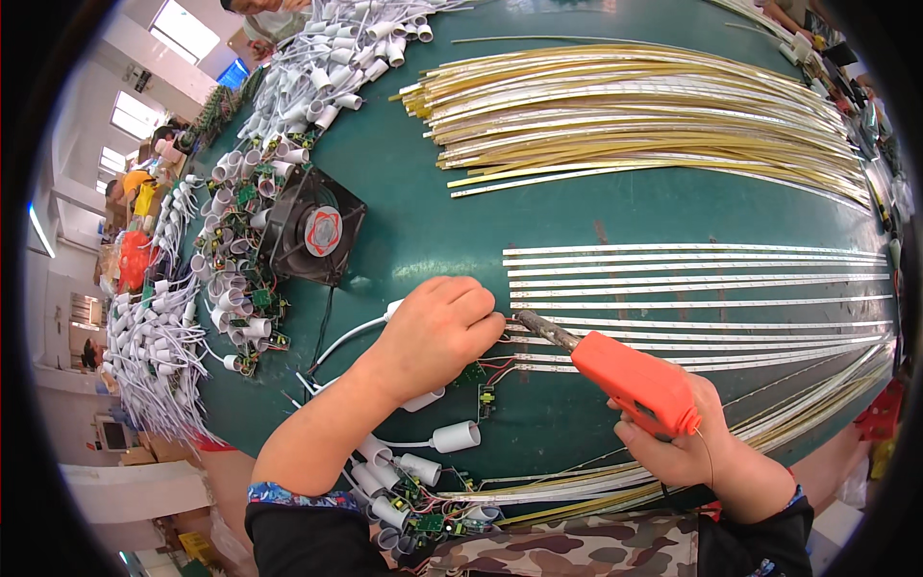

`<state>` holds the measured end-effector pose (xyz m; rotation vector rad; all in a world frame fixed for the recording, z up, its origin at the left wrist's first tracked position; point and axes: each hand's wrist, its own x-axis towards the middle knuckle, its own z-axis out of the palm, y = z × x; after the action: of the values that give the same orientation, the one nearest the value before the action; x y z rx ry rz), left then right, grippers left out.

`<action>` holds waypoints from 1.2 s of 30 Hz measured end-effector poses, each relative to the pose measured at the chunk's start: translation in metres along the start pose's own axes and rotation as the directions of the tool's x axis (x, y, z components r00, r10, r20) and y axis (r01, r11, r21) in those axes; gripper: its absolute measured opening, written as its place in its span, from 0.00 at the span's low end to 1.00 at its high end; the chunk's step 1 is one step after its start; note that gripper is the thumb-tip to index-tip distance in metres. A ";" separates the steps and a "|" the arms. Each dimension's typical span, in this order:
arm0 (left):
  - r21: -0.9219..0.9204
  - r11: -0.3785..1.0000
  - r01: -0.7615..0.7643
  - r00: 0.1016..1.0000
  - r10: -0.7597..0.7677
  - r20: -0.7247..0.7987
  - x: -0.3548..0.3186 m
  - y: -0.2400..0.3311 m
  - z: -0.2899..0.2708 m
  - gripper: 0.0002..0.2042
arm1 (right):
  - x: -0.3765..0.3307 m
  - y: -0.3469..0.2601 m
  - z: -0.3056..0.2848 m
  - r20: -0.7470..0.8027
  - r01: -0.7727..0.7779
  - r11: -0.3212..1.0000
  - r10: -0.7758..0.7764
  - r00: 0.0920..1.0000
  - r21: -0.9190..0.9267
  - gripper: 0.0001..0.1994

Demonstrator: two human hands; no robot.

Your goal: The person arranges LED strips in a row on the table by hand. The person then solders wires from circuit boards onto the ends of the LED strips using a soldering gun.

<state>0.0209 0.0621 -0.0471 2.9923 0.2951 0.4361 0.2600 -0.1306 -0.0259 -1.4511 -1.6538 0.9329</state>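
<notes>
A red soldering gun (639, 380) is in my right hand (678, 433), with the fingers wrapped round its body. Its metal tip points left, at the ends of a row of narrow white LED strips (692, 281) laid side by side on the green table. My left hand (437, 327) is pinched closed right by that tip, at the strip ends; what the fingertips hold is too small to make out. Below this hand, red wires run from a small green circuit board (486, 399) to a strip end. White lamp sockets with cables (455, 437) lie close by.
A black fan (315, 229) stands left of my left hand. Behind it are heaps of white sockets (322, 82) and circuit boards. A thick bundle of yellow and white strips (635, 115) lies at the back. Wired strips (577, 495) lie along the near edge. Other people sit farther off.
</notes>
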 end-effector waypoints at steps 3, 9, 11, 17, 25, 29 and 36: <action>0.010 1.000 -0.002 1.000 0.002 -0.004 0.000 0.000 0.001 0.07 | -0.001 0.000 0.000 0.011 -0.026 1.000 0.025 1.000 0.014 0.29; 0.024 1.000 -0.003 1.000 0.003 -0.008 0.001 0.000 0.001 0.07 | 0.000 0.000 0.000 0.018 0.012 1.000 -0.012 1.000 -0.009 0.28; 0.030 1.000 -0.005 1.000 0.005 -0.007 0.002 0.000 0.000 0.07 | 0.000 -0.001 0.000 0.017 0.028 0.999 -0.028 0.999 -0.032 0.28; 0.041 0.999 0.010 1.000 -0.011 0.028 0.001 0.001 -0.001 0.07 | 0.001 -0.005 -0.004 0.023 0.018 0.999 -0.017 1.000 -0.031 0.28; 0.043 0.999 0.005 0.999 -0.007 0.045 0.001 0.001 -0.001 0.07 | -0.004 0.000 -0.002 -0.060 0.031 0.999 -0.029 0.998 0.036 0.30; 0.063 0.998 -0.011 1.000 0.010 0.021 0.001 0.001 0.001 0.04 | -0.005 0.003 -0.002 -0.094 0.071 0.997 -0.067 0.993 0.036 0.30; 0.043 0.999 0.015 0.997 -0.018 0.070 0.004 0.003 -0.003 0.07 | -0.006 0.007 -0.002 -0.106 0.094 0.995 -0.088 0.990 0.045 0.30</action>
<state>0.0241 0.0605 -0.0434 3.0357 0.3267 0.3261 0.2659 -0.1362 -0.0312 -1.3561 -1.5959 0.8287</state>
